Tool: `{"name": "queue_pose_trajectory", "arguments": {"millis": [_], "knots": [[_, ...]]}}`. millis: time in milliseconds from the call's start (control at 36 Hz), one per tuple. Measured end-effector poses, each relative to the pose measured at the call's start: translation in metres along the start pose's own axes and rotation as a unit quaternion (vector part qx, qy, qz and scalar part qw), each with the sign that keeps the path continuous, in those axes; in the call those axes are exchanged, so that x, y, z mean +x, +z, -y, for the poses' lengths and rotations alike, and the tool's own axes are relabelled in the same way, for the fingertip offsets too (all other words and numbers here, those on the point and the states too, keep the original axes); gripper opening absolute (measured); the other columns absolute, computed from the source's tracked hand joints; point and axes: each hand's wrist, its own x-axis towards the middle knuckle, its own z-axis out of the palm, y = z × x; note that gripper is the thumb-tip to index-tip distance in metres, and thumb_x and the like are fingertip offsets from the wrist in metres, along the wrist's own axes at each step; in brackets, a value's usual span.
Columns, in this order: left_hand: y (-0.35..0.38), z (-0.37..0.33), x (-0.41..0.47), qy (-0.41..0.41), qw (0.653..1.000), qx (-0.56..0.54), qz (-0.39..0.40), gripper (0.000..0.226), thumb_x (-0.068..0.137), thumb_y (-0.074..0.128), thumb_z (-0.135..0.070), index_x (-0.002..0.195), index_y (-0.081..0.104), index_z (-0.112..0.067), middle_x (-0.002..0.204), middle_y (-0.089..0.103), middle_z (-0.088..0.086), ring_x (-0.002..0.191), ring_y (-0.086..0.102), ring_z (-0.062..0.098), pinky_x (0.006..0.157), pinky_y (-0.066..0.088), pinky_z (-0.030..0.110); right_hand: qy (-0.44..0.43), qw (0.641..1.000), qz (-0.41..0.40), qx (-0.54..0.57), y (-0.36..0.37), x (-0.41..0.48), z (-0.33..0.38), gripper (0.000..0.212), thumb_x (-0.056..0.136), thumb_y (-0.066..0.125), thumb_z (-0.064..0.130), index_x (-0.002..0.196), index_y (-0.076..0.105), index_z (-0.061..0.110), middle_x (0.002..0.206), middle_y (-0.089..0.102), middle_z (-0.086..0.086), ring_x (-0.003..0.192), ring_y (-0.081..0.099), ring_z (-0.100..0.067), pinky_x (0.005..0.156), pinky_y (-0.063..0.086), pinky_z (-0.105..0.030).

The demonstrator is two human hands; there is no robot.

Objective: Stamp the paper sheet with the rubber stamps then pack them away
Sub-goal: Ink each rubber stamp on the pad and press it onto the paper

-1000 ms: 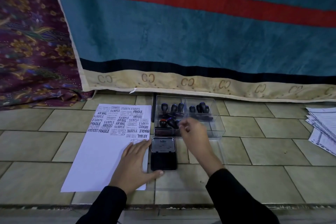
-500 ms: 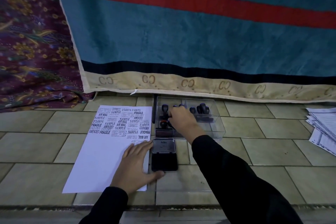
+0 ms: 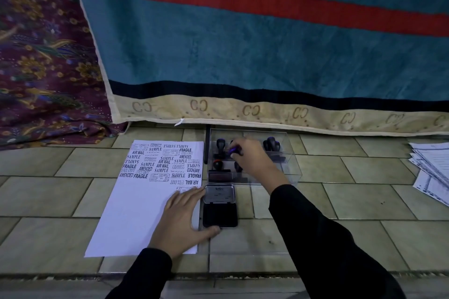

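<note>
A white paper sheet [image 3: 136, 201] lies on the tiled floor, its far half covered with black stamp prints. My left hand [image 3: 181, 221] rests flat on its right edge, fingers spread, thumb touching the open black ink pad [image 3: 220, 211]. Beyond the pad stands a clear plastic box [image 3: 290, 167] holding several dark-handled rubber stamps [image 3: 221, 147]. My right hand [image 3: 252, 160] is inside the box, fingers closed around the purple-topped handle of one stamp [image 3: 234, 150].
A teal blanket with a red stripe and beige border [image 3: 243, 111] hangs down to the floor just behind the box. Patterned maroon cloth [image 3: 48, 80] lies at far left. A stack of printed papers [image 3: 430, 167] sits at the right edge.
My right hand reached forward from above the ink pad into the box and closed on a stamp handle. My left hand stayed on the paper.
</note>
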Motion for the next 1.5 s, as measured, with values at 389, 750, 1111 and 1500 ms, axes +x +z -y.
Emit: {"name": "queue_pose_trajectory", "arguments": {"millis": [389, 750, 1111, 1500], "knots": [[-0.002, -0.001, 0.001, 0.003, 1.0, 0.004, -0.001, 0.097, 0.061, 0.054, -0.082, 0.143, 0.031, -0.034, 0.139, 0.022, -0.028, 0.124, 0.008, -0.018, 0.114, -0.005, 0.019, -0.058, 0.976, -0.044, 0.204, 0.013, -0.087, 0.013, 0.029, 0.076, 0.074, 0.011, 0.103, 0.066, 0.017, 0.099, 0.062, -0.001, 0.083, 0.063, -0.01, 0.078, 0.056, -0.02], [-0.001, -0.001, 0.001, 0.0, 1.0, 0.005, 0.006, 0.097, 0.061, 0.054, -0.079, 0.143, 0.03, -0.034, 0.137, 0.024, -0.028, 0.128, 0.012, -0.014, 0.113, -0.006, 0.018, -0.095, 0.983, -0.039, 0.155, 0.034, -0.112, 0.017, 0.027, 0.081, 0.069, 0.013, 0.108, 0.064, 0.013, 0.102, 0.065, -0.005, 0.085, 0.066, -0.013, 0.08, 0.054, -0.022], [0.0, 0.001, 0.002, 0.004, 1.0, -0.01, -0.001, 0.097, 0.06, 0.055, -0.078, 0.142, 0.033, -0.032, 0.143, 0.032, -0.022, 0.134, 0.02, -0.007, 0.114, -0.002, 0.02, -0.119, 0.988, -0.065, 0.08, 0.045, -0.117, 0.025, 0.016, 0.08, 0.066, 0.008, 0.094, 0.062, 0.009, 0.097, 0.064, -0.008, 0.088, 0.062, -0.022, 0.079, 0.051, -0.033], [-0.029, -0.007, 0.005, -0.153, 0.897, -0.413, 0.018, 0.042, 0.082, 0.061, -0.058, 0.12, 0.059, -0.041, 0.127, 0.057, -0.021, 0.12, 0.047, -0.008, 0.112, 0.031, 0.034, -0.087, 0.989, -0.064, 0.105, 0.046, -0.122, 0.027, 0.021, 0.079, 0.068, 0.006, 0.099, 0.062, 0.009, 0.1, 0.065, -0.008, 0.09, 0.063, -0.021, 0.081, 0.056, -0.036]]}}
